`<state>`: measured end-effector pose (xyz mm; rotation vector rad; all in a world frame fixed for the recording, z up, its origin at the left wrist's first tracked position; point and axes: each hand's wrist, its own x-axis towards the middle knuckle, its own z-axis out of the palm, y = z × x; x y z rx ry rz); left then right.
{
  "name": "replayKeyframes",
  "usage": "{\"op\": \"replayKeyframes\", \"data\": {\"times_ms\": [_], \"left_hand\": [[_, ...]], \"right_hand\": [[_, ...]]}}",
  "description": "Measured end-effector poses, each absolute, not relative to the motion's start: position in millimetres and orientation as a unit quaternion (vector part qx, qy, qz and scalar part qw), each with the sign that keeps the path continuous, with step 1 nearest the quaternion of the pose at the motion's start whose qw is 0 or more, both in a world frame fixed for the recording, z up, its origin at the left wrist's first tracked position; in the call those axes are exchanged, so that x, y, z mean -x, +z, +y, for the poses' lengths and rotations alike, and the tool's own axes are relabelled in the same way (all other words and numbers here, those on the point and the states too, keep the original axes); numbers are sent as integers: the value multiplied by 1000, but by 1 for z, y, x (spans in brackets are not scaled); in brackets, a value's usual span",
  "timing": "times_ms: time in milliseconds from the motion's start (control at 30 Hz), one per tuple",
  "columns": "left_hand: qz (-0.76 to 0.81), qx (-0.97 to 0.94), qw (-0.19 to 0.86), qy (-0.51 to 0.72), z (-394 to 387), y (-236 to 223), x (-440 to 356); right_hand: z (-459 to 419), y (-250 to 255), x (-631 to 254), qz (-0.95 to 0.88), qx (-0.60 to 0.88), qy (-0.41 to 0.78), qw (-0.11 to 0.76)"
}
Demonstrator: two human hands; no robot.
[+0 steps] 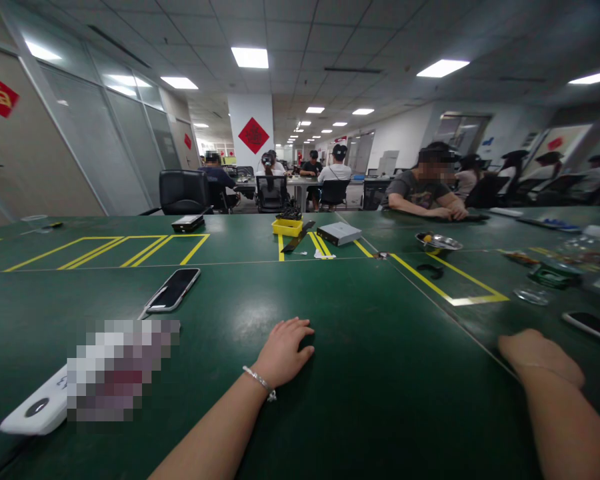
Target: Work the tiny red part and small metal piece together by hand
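Note:
My left hand (285, 350), with a silver bracelet at its wrist, lies palm down on the green table (350, 387). Its fingers are stretched out, the thumb a little apart, and nothing is in it. Farther right, my right hand (543, 358) rests on or just over the table. It looks rounded and blurred, and its fingers are hidden from view. A black-screened phone (175, 290) with a white cable lies beyond my left hand to the left. Nearer on that side is a long white object (37, 408) with a dark oval spot, partly pixelated. Another phone (594, 328) lies right of my right hand.
Along the far side stand a yellow bin (287, 229), a grey box (339, 233), a black box (187, 223) and a metal bowl (437, 242). Yellow tape (480, 287) marks the tabletop. A clear bottle (587, 247) is at right. A co-worker (425, 187) leans on the far edge.

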<state>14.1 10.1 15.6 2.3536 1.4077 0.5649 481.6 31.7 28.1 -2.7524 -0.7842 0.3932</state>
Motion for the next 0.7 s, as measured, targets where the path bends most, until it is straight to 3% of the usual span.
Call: {"op": "replayKeyframes", "data": {"times_ms": [433, 700], "left_hand": [[494, -832, 165, 191, 10, 16, -14], [491, -838, 146, 187, 10, 14, -13]], "right_hand": [[28, 24, -480, -295, 943, 84, 129], [25, 40, -458, -299, 949, 66, 67]]}}
